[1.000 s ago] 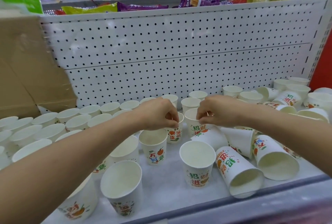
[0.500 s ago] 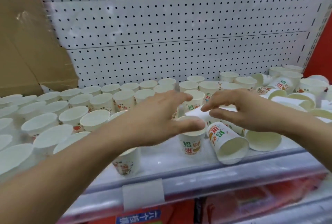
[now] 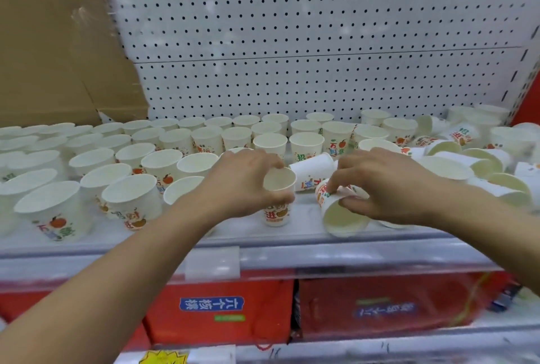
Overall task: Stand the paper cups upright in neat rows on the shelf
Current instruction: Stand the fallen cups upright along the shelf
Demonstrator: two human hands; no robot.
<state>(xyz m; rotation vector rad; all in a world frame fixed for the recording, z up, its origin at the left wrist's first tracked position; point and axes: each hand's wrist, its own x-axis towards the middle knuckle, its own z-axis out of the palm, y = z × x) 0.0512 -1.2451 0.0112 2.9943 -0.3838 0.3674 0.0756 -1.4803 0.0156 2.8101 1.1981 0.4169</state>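
White paper cups [image 3: 163, 159], fruit-printed

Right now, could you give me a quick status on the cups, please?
Left hand grips upright cup. Right hand grips tipped cup. Fallen cups crowd the right.

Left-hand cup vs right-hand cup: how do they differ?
The left-hand cup stands upright, mouth up; the right-hand cup lies tipped, mouth toward the camera. The left hand grips near its cup's rim; the right hand holds its cup's side. Both are white printed paper cups, empty.
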